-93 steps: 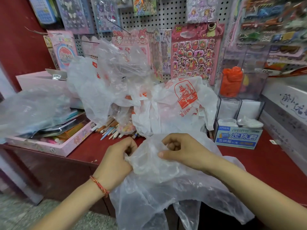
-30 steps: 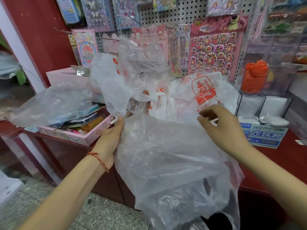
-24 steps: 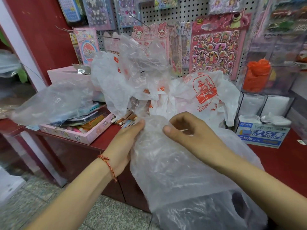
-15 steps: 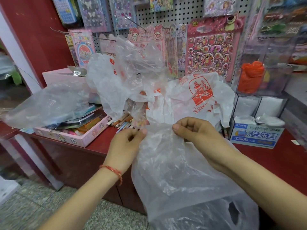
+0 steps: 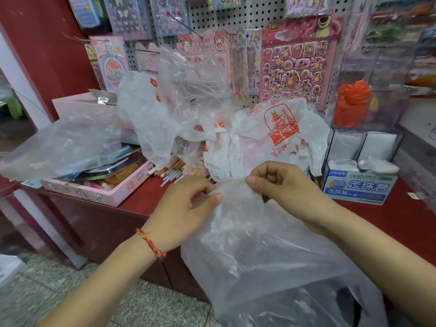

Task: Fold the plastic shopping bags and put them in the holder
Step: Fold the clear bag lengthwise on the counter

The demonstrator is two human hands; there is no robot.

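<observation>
Pinching the clear bag top edge, left hand and right hand meet at frame centre, probably aligning corners so it hangs flat for folding.

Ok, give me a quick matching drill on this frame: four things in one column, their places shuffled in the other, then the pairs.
Things:
1. clear bag
2. white bag with red print
3. orange bag
4. pink tray

Places:
A. inside the clear holder, far right
B. left end of the counter, holding stationery
C. pinched by the left hand and right hand
D. heaped on the counter behind the hands

Pairs: 1-C, 2-D, 3-A, 4-B.
</observation>
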